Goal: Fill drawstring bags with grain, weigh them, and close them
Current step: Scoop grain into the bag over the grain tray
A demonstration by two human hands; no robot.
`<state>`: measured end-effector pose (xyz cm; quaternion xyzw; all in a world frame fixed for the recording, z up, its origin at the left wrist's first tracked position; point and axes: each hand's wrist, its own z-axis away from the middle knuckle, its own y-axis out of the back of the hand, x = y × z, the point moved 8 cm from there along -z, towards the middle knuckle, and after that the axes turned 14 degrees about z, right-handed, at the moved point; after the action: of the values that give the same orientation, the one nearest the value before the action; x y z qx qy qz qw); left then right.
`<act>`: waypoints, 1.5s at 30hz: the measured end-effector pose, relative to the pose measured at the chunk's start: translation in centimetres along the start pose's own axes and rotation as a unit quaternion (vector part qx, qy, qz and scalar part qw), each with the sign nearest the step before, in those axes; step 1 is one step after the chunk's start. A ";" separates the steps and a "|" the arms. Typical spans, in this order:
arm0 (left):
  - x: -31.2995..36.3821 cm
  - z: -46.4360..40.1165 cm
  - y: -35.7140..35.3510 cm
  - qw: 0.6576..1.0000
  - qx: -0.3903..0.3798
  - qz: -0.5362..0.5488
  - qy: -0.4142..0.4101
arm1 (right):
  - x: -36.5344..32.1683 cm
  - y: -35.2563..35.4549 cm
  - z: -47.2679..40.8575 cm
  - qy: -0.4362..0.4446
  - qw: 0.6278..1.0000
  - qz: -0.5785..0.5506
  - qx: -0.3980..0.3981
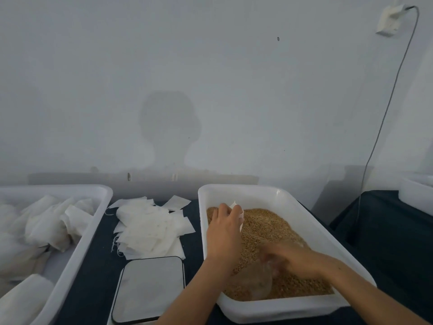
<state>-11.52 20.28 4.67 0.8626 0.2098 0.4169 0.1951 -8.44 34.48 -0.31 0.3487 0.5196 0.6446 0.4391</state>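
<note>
Currently left hand (225, 227) reaches forward over the grain tray (314, 221), fingers curled pinching a white bag (239, 213); right hand (289, 256), blurred, grips a clear scoop (256, 281) in the grain (269, 228).

A plain pale grey wall (210, 78) carries a head-shaped shadow (168, 127), with a white socket (389, 21) high at right trailing a thin cable (384, 113) towards a dark-covered table (386, 226).
</note>
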 end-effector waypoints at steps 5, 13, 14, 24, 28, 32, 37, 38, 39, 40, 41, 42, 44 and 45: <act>-0.9 -1.1 -1.1 0.997 -0.074 -0.023 -0.018 | 1.1 1.9 2.1 0.009 0.990 -0.139 -0.009; -1.4 -1.3 -4.3 0.974 -0.213 -0.035 -0.073 | 6.2 6.6 5.3 -0.024 0.985 -0.153 0.072; -1.2 -1.2 -4.6 0.971 -0.221 -0.033 -0.084 | 6.8 7.0 5.4 -0.036 0.987 -0.131 0.083; 0.4 -0.8 -4.0 0.968 -0.196 -0.003 -0.153 | 7.4 8.3 4.2 -0.133 0.987 0.052 0.077; 0.3 -0.8 -3.7 0.970 -0.199 -0.011 -0.140 | 6.4 9.4 3.4 -0.135 0.984 0.088 0.080; 0.3 -0.8 -3.7 0.969 -0.209 -0.009 -0.130 | 5.2 10.6 2.5 -0.128 0.970 0.184 0.093; 0.4 -0.9 -3.8 0.968 -0.221 -0.001 -0.119 | 4.0 11.4 1.8 -0.113 0.947 0.269 0.133; 0.4 -0.8 -3.7 0.968 -0.223 0.000 -0.117 | 3.8 11.6 1.7 -0.110 0.943 0.282 0.139; 0.4 -0.8 -3.7 0.967 -0.225 0.001 -0.116 | 3.6 11.7 1.6 -0.107 0.938 0.295 0.145; 0.4 -0.7 -3.7 0.967 -0.226 0.003 -0.114 | 3.4 11.9 1.5 -0.103 0.933 0.308 0.152; 0.3 -0.7 -3.7 0.968 -0.225 0.005 -0.111 | 3.2 12.0 1.5 -0.100 0.928 0.321 0.160; 0.3 -0.7 -3.6 0.969 -0.223 0.007 -0.109 | 3.0 12.2 1.5 -0.097 0.923 0.333 0.169; 0.3 -0.7 -3.5 0.970 -0.218 0.007 -0.111 | 2.6 12.3 1.7 -0.094 0.911 0.358 0.183; 0.4 -0.7 -3.5 0.970 -0.216 0.008 -0.112 | 2.5 12.4 1.8 -0.094 0.904 0.372 0.188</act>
<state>-12.55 23.51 3.48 0.8428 0.0848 0.3550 0.3956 -10.29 36.54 12.15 0.6514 0.4206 0.6157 0.1406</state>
